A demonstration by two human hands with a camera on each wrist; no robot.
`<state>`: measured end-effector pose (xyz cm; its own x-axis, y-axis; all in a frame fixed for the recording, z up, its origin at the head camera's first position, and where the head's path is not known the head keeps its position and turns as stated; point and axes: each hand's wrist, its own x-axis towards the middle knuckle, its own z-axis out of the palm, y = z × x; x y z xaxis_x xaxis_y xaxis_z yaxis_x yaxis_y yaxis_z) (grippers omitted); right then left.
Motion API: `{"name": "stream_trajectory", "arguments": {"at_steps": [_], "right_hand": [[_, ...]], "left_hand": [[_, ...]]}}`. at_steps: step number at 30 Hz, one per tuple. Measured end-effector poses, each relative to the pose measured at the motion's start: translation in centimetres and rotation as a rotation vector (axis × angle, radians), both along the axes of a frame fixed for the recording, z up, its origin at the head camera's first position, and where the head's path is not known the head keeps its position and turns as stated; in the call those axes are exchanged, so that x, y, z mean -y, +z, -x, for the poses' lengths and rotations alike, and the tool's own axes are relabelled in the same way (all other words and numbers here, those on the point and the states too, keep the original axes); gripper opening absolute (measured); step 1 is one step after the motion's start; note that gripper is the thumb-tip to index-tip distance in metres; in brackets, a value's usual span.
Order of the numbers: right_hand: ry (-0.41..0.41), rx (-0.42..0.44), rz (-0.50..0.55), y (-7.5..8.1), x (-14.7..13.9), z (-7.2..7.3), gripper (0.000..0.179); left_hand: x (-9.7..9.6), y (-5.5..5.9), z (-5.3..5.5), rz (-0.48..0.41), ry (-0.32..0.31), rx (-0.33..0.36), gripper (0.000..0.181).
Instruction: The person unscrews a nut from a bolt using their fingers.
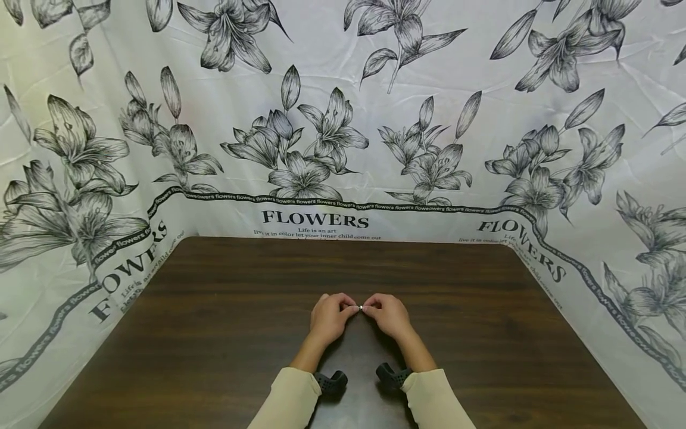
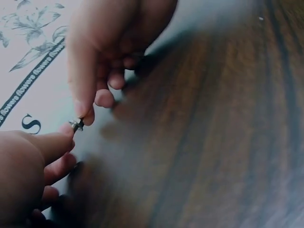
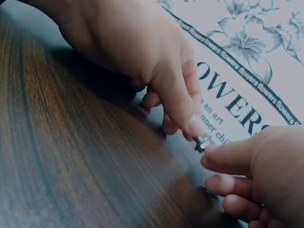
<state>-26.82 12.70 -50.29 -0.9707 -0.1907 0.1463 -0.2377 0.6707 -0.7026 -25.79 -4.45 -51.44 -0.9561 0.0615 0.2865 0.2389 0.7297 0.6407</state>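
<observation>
A tiny silvery metal fastener with a dark part is held between the two hands, just above the table; its exact kind is too small to tell. Thumb and fingertips of the left hand pinch one end of it. From the other side the right hand pinches the opposite end, so the fingertips of both hands nearly meet. In the right wrist view the fastener shows a shiny, angular middle between the thumbs. The fingers cover its ends.
Below the hands spreads a dark wood-grain table. A white cloth with black flower drawings and lettering hangs along its far side and both flanks. Black wrist devices sit at the cuffs of pale sleeves.
</observation>
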Motion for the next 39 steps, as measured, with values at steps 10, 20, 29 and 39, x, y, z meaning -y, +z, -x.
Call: {"name": "stream_trajectory", "arguments": {"at_steps": [10,20,29,39], "right_hand": [[0.087,-0.034,0.224,-1.0,0.0,-0.2,0.005],[0.068,-0.036,0.51,-0.2,0.7,-0.2,0.006],[0.034,0.025,0.741,3.3,1.0,-1.4,0.015],[0.035,0.063,0.691,5.5,1.1,-2.6,0.049]], "left_hand": [[0.8,0.0,-0.5,-0.2,-0.059,0.051,0.004],[0.6,1.5,-0.5,-0.392,-0.09,-0.074,0.007],[0.2,3.6,-0.7,-0.443,-0.107,-0.12,0.008],[-0.7,5.2,-1.3,-0.449,-0.151,-0.143,0.012]]}}
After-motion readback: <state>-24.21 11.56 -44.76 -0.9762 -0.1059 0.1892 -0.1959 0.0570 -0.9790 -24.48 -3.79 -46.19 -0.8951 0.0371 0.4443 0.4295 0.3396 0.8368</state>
